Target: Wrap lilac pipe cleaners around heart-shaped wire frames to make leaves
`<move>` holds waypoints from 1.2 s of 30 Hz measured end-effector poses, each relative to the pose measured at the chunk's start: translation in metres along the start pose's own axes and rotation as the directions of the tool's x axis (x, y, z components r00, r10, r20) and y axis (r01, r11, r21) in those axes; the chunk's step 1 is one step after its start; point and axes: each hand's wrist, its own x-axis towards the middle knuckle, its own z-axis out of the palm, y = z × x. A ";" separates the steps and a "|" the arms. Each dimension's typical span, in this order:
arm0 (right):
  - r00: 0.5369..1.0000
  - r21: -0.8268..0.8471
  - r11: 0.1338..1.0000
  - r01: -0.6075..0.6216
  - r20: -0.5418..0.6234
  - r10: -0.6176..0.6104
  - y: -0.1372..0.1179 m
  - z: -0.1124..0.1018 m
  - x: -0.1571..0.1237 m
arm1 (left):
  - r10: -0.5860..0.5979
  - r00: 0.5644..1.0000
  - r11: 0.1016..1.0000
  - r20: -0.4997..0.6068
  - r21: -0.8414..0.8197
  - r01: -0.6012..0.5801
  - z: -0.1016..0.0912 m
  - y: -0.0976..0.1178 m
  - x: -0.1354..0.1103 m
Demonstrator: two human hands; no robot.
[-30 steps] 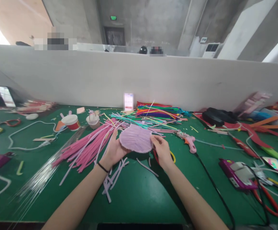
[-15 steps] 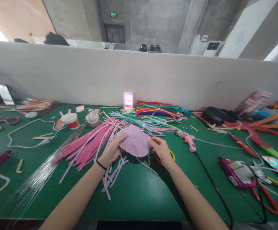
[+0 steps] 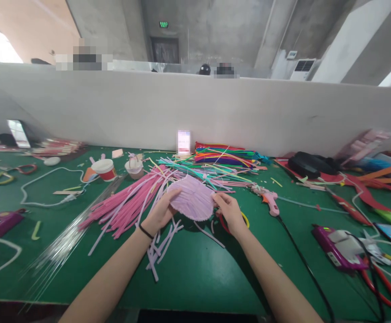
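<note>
A lilac fan-shaped piece [image 3: 192, 198], made of strips laid side by side with a scalloped lower edge, is held up over the table. My left hand [image 3: 163, 210] grips its left side, thumb lying on the front. On its right edge, my right hand [image 3: 228, 210] pinches with thumb and fingertips. Loose lilac strips [image 3: 158, 253] lie below my left hand. Pink fuzzy stems [image 3: 128, 204] are bundled to the left. Scissors with red and yellow handles [image 3: 245, 219] rest partly hidden behind my right hand.
A pink glue gun [image 3: 270, 200] with a black cord lies right of my hands. Bright multicoloured stems [image 3: 224, 157] lie at the back near a propped phone [image 3: 183, 142]. A paper cup [image 3: 104, 169] stands left, and a purple power strip [image 3: 338, 249] sits right. A white partition [image 3: 148, 107] bounds the table.
The whole view has shifted slightly, so everything appears a little further right. Both hands keep their hold on the lilac piece, which looks almost unchanged.
</note>
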 end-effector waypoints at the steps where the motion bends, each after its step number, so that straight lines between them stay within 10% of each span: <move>1: 1.000 -0.001 1.000 0.012 -0.007 -0.012 0.000 0.000 0.000 | 0.005 1.000 1.000 -0.002 0.007 -0.005 0.001 0.000 0.000; 36: 0.998 0.059 0.996 0.063 -0.003 -0.063 0.003 0.000 -0.001 | 0.076 0.986 0.996 -0.146 -0.043 -0.083 0.005 0.000 -0.001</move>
